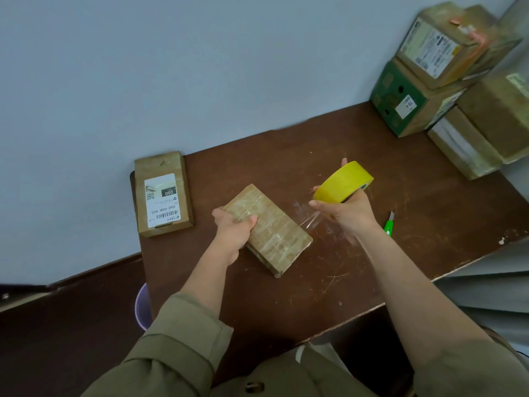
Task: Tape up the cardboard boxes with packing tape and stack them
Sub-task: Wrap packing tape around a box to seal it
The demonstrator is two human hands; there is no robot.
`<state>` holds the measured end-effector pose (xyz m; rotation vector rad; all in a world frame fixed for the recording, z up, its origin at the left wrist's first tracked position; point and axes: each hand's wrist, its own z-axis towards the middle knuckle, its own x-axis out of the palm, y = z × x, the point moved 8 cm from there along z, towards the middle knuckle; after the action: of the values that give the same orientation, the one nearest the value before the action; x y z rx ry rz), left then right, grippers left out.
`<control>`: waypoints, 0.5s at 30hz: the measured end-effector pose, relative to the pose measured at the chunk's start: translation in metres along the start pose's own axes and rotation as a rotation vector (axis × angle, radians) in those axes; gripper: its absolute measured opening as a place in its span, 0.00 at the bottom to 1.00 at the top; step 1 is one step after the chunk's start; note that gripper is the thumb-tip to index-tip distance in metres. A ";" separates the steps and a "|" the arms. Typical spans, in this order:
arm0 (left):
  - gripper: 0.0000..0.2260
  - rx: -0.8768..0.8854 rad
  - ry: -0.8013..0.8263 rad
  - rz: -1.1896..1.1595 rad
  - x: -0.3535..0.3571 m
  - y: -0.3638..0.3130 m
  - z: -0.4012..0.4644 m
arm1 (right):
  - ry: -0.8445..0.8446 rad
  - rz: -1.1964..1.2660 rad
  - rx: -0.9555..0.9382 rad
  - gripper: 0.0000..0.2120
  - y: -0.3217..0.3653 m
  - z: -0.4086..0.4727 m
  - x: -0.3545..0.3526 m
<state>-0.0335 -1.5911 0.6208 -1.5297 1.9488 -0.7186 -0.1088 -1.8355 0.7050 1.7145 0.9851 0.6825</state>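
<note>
A flat cardboard box (272,233) lies slantwise in the middle of the brown table (357,262), its top glossy with clear tape. My left hand (233,224) grips its far left end. My right hand (347,213) holds a yellow tape roll (342,181) up above the table, to the right of the box. A clear strip of tape (310,222) stretches from the roll down to the box's right edge. Another cardboard box (163,193) with a white shipping label lies flat at the table's left corner.
A green utility knife (388,224) lies on the table right of my right wrist. Several boxes (446,78) are stacked at the back right corner against the wall. A lilac bin (142,306) stands below the table's left edge.
</note>
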 end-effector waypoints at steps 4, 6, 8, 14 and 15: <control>0.26 0.014 0.011 -0.007 0.001 -0.002 -0.001 | -0.007 0.001 -0.056 0.55 -0.001 0.006 0.000; 0.27 0.016 0.020 -0.006 0.000 0.000 0.001 | -0.014 -0.006 -0.053 0.55 -0.006 0.009 0.000; 0.26 0.016 0.036 -0.009 0.000 0.001 0.002 | -0.022 -0.013 -0.035 0.55 -0.013 0.014 0.000; 0.26 0.016 0.068 -0.016 0.000 0.002 0.002 | -0.034 -0.011 0.035 0.55 -0.038 0.026 -0.001; 0.26 0.015 0.076 -0.016 0.000 0.002 0.002 | -0.037 -0.014 0.046 0.54 -0.040 0.027 -0.001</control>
<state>-0.0339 -1.5911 0.6181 -1.5308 1.9840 -0.8068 -0.0999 -1.8427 0.6582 1.7526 0.9924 0.6214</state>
